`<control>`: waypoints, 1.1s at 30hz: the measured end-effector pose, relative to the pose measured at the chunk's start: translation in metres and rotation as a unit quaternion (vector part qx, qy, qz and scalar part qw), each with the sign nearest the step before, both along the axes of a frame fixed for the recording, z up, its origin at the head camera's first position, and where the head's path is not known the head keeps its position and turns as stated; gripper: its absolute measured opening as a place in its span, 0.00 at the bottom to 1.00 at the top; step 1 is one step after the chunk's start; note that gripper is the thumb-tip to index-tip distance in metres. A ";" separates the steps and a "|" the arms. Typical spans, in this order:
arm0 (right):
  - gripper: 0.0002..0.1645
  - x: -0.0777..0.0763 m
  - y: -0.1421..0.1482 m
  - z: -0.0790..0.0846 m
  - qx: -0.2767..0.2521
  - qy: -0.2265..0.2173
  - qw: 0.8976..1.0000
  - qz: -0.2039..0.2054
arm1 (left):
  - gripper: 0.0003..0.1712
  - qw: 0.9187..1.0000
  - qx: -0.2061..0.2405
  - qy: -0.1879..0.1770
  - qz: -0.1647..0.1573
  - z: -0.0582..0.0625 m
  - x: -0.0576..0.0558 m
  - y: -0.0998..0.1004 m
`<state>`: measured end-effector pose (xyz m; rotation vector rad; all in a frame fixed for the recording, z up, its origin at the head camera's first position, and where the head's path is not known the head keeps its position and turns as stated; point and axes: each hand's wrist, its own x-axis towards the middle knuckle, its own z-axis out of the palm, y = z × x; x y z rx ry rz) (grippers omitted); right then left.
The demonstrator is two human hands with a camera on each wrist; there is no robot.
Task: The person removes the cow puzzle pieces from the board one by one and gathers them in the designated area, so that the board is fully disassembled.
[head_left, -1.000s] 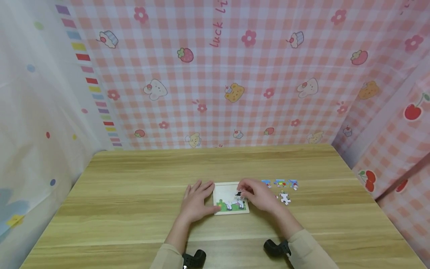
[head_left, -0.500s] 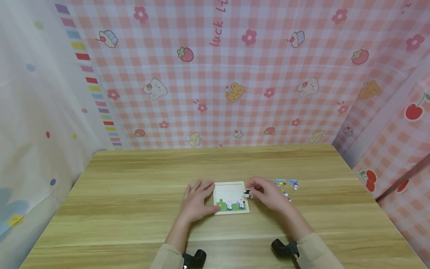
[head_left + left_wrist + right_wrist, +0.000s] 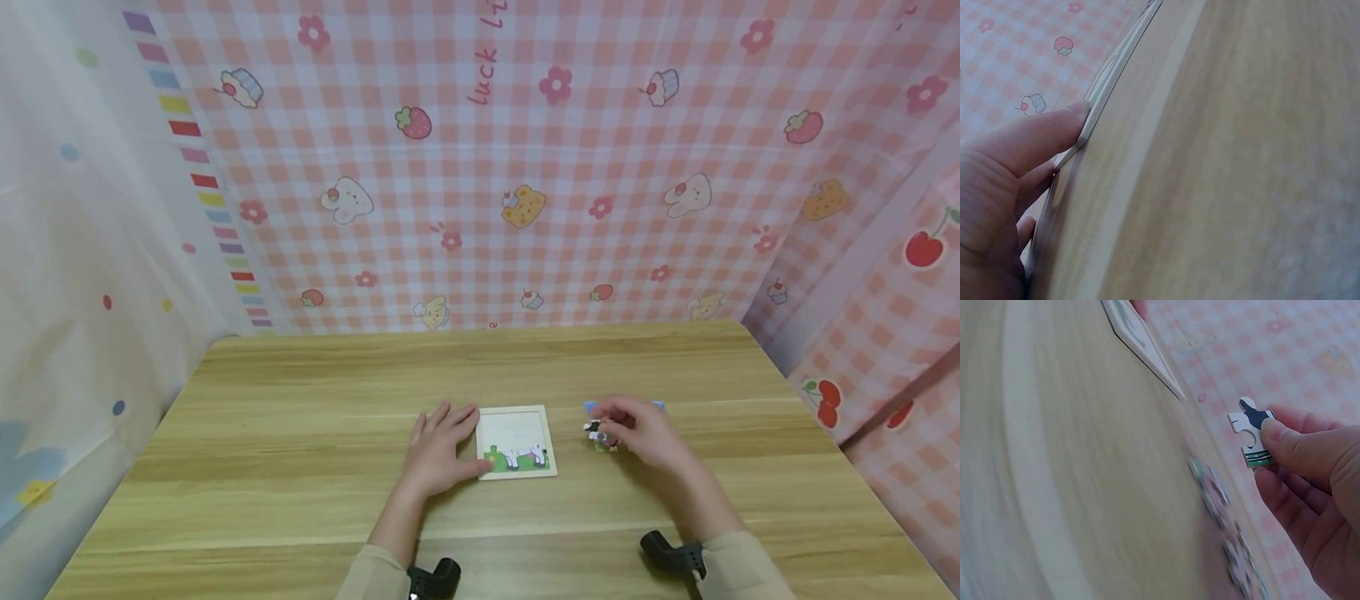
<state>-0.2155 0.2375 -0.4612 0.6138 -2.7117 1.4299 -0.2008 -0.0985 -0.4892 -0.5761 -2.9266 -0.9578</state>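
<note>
My left hand (image 3: 437,454) lies at the left side of a shallow puzzle tray (image 3: 512,425). Its fingers are spread and fairly straight, with the thumb pressing the tray's lower left corner. Along the tray's bottom sit joined pieces showing green grass and white animal legs; its upper part shows bare pale board. To the right of the tray, my right hand (image 3: 645,429) pinches a puzzle piece (image 3: 1254,434) between thumb and fingers. That piece is white and black with a green edge, held up off the table.
Several loose puzzle pieces (image 3: 1239,562) lie on the wooden table (image 3: 300,467) under and beside the right hand, partly hidden and blurred. A pink checked curtain (image 3: 480,167) hangs behind the table. Each wrist carries a black camera mount (image 3: 671,554).
My right hand has moved right, from over the tray to above the loose pieces, carrying the puzzle piece. The left hand and the tray have stayed put.
</note>
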 end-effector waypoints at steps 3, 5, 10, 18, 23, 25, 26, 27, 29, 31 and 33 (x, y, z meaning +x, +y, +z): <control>0.09 0.002 0.013 -0.001 0.009 0.007 1.000 -0.013 | 0.47 1.000 0.001 -0.001 0.001 0.000 0.000 0.000; 0.09 0.003 0.020 -0.002 0.016 0.022 0.999 -0.019 | 0.47 1.000 0.001 -0.001 0.001 0.000 0.000 0.000; 0.10 0.005 0.036 -0.003 0.020 0.046 0.998 -0.032 | 0.46 1.000 0.000 0.000 -0.001 0.000 0.000 0.000; 0.09 0.011 0.055 -0.001 0.037 0.050 0.998 -0.034 | 0.47 1.000 -0.001 0.001 -0.005 0.001 -0.001 0.000; 0.08 0.013 0.065 -0.002 0.034 0.056 0.997 -0.034 | 0.47 1.000 0.000 0.000 -0.005 0.001 -0.002 0.000; 0.08 0.013 0.069 -0.003 0.036 0.064 0.997 -0.034 | 0.47 1.000 -0.001 0.000 -0.005 0.000 -0.002 0.000; 0.08 0.013 0.071 -0.004 0.036 0.068 0.996 -0.032 | 0.47 1.000 -0.001 0.000 -0.004 0.000 -0.002 0.000; 0.08 0.013 0.072 -0.005 0.037 0.073 0.996 -0.032 | 0.47 1.000 -0.003 0.000 -0.004 0.000 -0.002 0.000; 0.08 0.013 0.076 -0.007 0.038 0.078 0.996 -0.029 | 0.47 1.000 -0.005 -0.001 -0.003 -0.001 -0.002 -0.001; 0.09 0.013 0.080 -0.008 0.044 0.079 0.995 -0.031 | 0.47 1.000 -0.006 -0.002 -0.004 -0.001 -0.002 -0.001; 0.09 0.013 0.083 -0.009 0.058 0.076 0.995 -0.036 | 0.47 1.000 -0.006 -0.002 -0.004 -0.001 -0.002 -0.001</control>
